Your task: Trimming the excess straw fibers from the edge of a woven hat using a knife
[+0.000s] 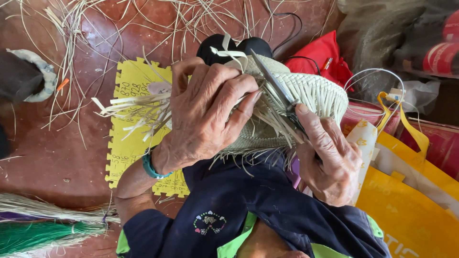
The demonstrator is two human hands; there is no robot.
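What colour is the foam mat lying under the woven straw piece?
Yellow, with a jigsaw-toothed edge; the foam mat shows best in the head view, left of the left hand.

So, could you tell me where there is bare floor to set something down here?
The red floor lies bare between the yellow foam mat and the green broom bristles. Loose straw strips litter the top left. On the right, the yellow bag and red boxes crowd everything.
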